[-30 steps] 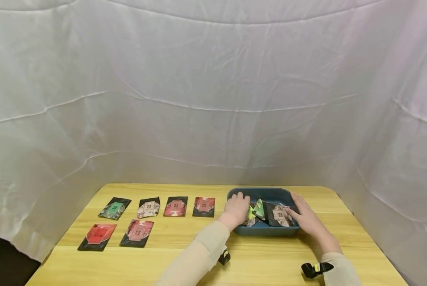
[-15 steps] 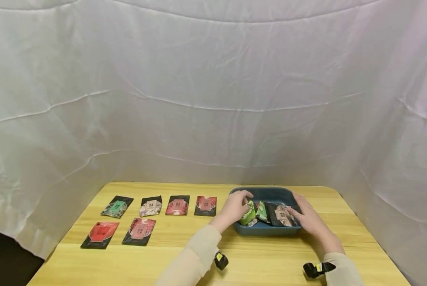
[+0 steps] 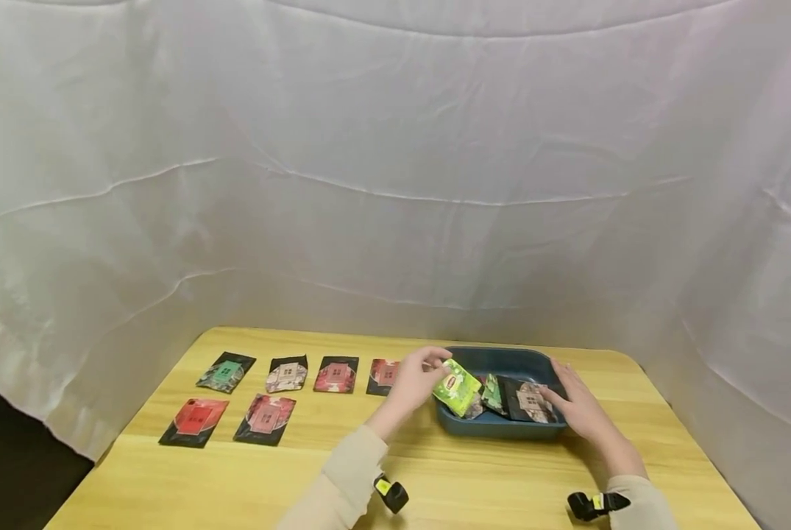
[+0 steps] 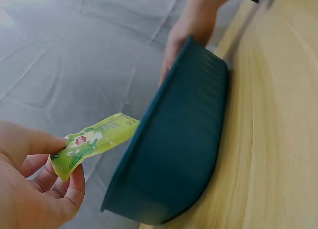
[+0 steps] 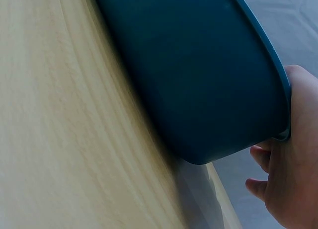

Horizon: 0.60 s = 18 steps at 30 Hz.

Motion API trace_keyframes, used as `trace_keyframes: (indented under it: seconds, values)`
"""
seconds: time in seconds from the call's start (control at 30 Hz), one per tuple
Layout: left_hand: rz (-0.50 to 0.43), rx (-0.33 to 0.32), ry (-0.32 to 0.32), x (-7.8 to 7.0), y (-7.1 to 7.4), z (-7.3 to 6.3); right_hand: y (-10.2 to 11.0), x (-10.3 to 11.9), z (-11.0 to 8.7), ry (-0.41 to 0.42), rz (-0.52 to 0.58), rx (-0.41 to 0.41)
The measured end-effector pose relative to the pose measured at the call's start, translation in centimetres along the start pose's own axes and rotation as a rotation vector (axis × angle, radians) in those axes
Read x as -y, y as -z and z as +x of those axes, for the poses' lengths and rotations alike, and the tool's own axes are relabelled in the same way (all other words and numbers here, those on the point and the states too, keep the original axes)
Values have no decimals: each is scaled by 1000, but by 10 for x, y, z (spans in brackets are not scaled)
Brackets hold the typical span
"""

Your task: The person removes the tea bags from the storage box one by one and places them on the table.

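Observation:
My left hand pinches a bright green tea bag sachet between thumb and fingers, at the left rim of a dark blue plastic bin. In the left wrist view the sachet slants up from the fingertips, its far end overlapping the bin's rim. At the bin's right end my right hand holds the rim, thumb over the inside and fingers along the outside wall. Inside the bin lie a black and beige sachet and a green one, with others partly covered.
Left of the bin, sachets lie flat on the wooden table: green, beige, pink and red behind, the last partly covered by my left hand. Red and pink ones lie in front. Pale curtain surrounds the table.
My left hand has drawn back left and up from inside the bin, lifting the green tea bag sachet to the rim. The right hand keeps its place on the bin.

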<state>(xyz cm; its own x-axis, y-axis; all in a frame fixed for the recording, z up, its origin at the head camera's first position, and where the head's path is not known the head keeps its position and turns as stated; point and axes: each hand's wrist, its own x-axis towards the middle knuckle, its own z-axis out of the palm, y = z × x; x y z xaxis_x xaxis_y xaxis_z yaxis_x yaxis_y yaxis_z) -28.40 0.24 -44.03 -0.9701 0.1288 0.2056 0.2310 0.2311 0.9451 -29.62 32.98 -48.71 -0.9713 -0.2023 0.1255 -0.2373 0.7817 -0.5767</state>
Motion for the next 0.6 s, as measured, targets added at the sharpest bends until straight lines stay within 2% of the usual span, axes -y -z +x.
trace_keyframes:
  seconds: [0.13, 0.3, 0.6]
  values:
    - [-77, 3, 46, 1, 13, -7, 0, -4, -3, -6, 8, -6]
    - [-66, -27, 62, 6, 40, -18, 0, -4, -3, -1, 8, -6]
    - [12, -93, 116, 24, 102, -47, 0, 2, 1, 0, -4, 7]
